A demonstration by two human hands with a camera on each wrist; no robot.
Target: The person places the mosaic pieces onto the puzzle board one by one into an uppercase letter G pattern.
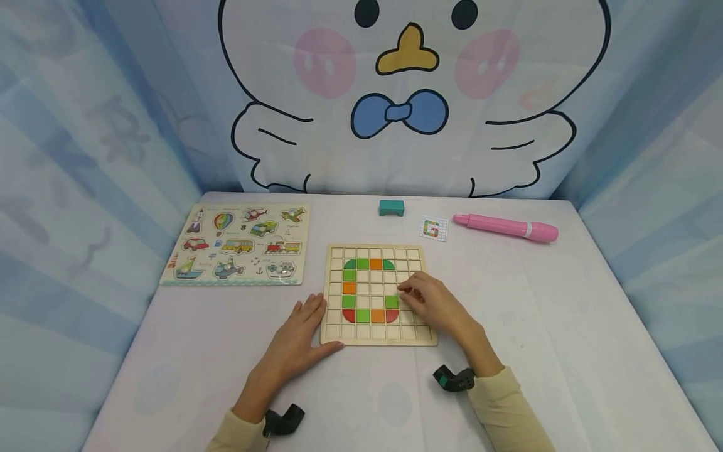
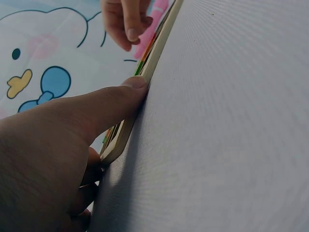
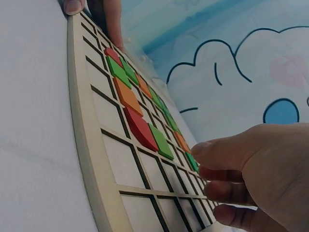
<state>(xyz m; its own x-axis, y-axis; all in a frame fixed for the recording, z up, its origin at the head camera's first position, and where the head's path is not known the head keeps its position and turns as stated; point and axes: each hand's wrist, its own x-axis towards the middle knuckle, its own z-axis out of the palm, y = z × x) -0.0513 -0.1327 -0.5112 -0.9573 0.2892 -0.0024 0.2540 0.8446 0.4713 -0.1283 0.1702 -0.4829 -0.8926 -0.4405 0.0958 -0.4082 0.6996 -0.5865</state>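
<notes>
A wooden grid board [image 1: 333,329] lies on the table, with green, orange and red tiles forming a ring that has gaps on its right side. Two rounded red corner pieces sit at the bottom, and a green tile [image 1: 391,302] is on the right. My left hand [image 1: 299,336] rests against the board's left edge, fingers extended, its thumb [image 2: 135,83] touching the front edge. Over the board's right side is my right hand [image 1: 437,304], thumb and fingers bent close together near the gap above that green tile. Whether a tile is between its fingertips is hidden.
A picture puzzle board [image 1: 237,276] with vehicles lies at the back left. Behind the grid board stand a teal block [image 1: 391,208], a small pattern card [image 1: 433,228] and a pink pen-shaped object [image 1: 503,227]. A cartoon-printed curtain [image 1: 339,150] hangs past the table's far edge.
</notes>
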